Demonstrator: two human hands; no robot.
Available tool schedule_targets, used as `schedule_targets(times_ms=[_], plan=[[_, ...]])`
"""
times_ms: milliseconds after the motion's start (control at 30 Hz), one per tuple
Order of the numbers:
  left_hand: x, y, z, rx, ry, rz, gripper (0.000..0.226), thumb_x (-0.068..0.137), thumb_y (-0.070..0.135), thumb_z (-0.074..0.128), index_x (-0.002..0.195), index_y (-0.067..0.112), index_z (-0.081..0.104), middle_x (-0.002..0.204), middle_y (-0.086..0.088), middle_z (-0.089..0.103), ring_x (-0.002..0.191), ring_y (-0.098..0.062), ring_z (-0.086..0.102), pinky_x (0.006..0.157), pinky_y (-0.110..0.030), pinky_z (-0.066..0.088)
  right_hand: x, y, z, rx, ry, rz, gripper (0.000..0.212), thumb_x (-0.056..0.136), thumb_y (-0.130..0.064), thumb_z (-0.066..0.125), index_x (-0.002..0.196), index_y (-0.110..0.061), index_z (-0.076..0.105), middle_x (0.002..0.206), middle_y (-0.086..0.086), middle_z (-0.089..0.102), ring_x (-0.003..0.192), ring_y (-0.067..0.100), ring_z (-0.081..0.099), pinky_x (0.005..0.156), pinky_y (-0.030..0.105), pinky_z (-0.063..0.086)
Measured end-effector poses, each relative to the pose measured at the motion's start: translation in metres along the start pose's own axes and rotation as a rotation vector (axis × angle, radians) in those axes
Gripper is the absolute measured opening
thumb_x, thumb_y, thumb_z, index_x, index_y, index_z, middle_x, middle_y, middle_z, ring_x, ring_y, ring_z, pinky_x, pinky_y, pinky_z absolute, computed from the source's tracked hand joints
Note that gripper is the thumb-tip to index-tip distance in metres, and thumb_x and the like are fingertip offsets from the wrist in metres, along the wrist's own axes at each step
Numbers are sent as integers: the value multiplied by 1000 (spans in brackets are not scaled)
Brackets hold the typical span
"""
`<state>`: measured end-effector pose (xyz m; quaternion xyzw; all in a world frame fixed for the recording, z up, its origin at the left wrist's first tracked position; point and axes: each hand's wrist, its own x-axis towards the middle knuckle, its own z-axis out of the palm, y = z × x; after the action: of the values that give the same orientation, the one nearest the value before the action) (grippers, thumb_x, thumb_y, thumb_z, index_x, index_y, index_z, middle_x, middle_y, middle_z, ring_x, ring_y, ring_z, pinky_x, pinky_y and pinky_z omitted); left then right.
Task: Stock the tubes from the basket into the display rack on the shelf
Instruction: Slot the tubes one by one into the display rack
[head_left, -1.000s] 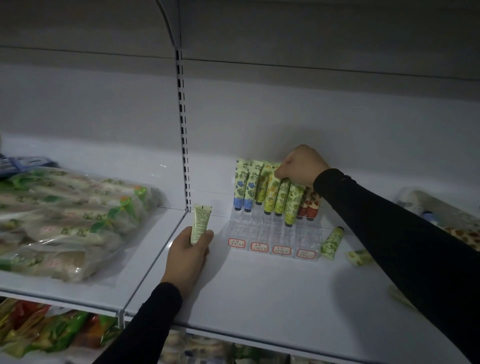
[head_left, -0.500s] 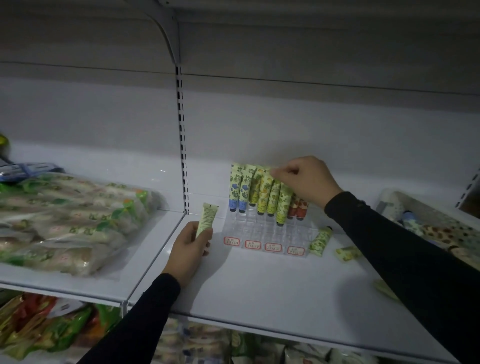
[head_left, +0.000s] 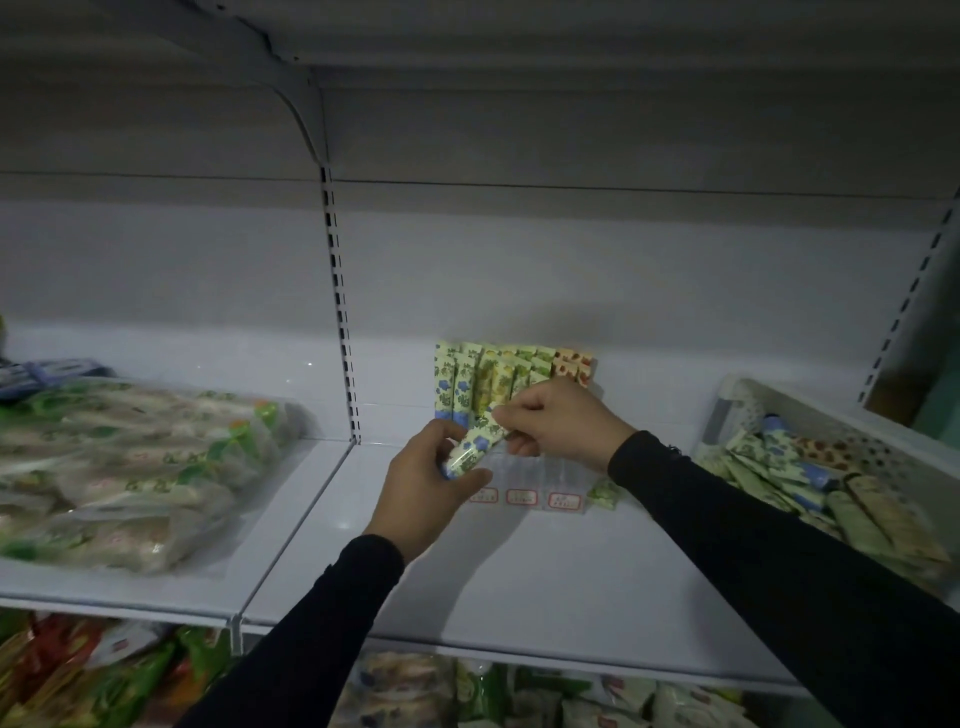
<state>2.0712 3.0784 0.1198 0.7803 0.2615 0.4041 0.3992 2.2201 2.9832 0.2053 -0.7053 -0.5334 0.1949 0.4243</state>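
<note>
— We have the blue-flowered tube between both hands: our left hand curls round its lower end, our right hand pinches the upper end.

— And the display rack?

— Right behind our hands, standing tubes at the back, front slots empty. The basket sits well off beyond our right wrist.

— What could go wrong?

— We judge a careless right-hand push could knock the standing row over. The tube could also slip mid-handover, or land in a slot for another pattern.

— There's a loose tube below our right wrist; our sleeve might sweep it.
</note>
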Motion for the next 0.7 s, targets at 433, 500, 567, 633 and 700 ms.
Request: schedule_targets(times_ms=[433,500,567,633,700], plan=[[0,-22,0,-6,-44,-43,26,79,37,81,96,33,61,76,6,56,68,-12,51,70,-34,50,2,3,-13,-78,-1,-58,16,91,-26,67,91,-12,75,77,4,73,66,8,66,69,23,57],[1,-23,-1,-4,-37,-48,26,79,37,81,95,34,61,77,6,59,69,-12,53,68,-29,49,6,1,-13,-124,-3,-67,16,91,-26,67,92,-13,75,75,2,73,61,4,64,65,20,55],[1,-22,-6,10,-55,-47,23,80,36,80,95,33,62,80,7,66,72,-10,60,70,-25,51,11,-1,-12,-162,21,-77,18,91,-27,67,87,-11,75,65,-3,69,50,-1,57,54,14,47],[1,-28,-16,98,-68,-36,22,83,39,76,98,31,63,87,7,71,80,-8,66,77,-29,55,17,-4,-11,-222,69,-88,24,92,-27,65,85,-6,75,62,-2,66,43,-3,51,45,9,39],[2,-40,-30,286,-67,-45,31,86,45,71,111,27,64,100,5,70,91,-10,65,85,-31,53,24,-6,-11,-312,139,-115,29,93,-27,63,84,-1,73,69,3,69,43,1,49,41,11,39]])
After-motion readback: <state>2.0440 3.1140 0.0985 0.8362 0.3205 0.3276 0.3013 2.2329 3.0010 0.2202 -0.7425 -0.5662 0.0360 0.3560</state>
